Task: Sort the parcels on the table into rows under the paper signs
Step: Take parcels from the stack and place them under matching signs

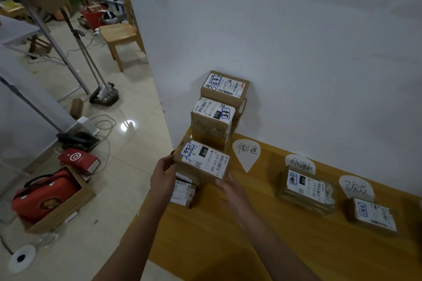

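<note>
A brown held parcel [202, 161] with a white label is at the left end of the tabletop [228, 246], between the two hands. The left hand [163, 175] grips its left edge and the right hand [230, 186] holds its near right corner, so both hands are closed on this one parcel. The parcel is tilted a little and lies over a small parcel [183, 191]; I cannot tell if the two are touching.

Behind it, toward the wall [296, 41], stands a taller taped parcel [212, 118], and behind that one a rear parcel [225, 85] sits higher, against the wall.

Just to the right of the held parcel is the first sign [246, 154], a white paper in the shape of a drop with handwriting. Farther right is the second sign [300, 163], and a wrapped parcel [306, 189] lies just under it and covers its lower edge. Near the right edge is the third sign [356, 187], with a flat parcel [372, 215] just below it. These two parcels are well apart from the hands.

On the floor [127, 166] at the left are a red bag [43, 194] inside a cardboard box [68, 210], a red paper bag [77, 158] and, farther away, a wooden chair [121, 36].
</note>
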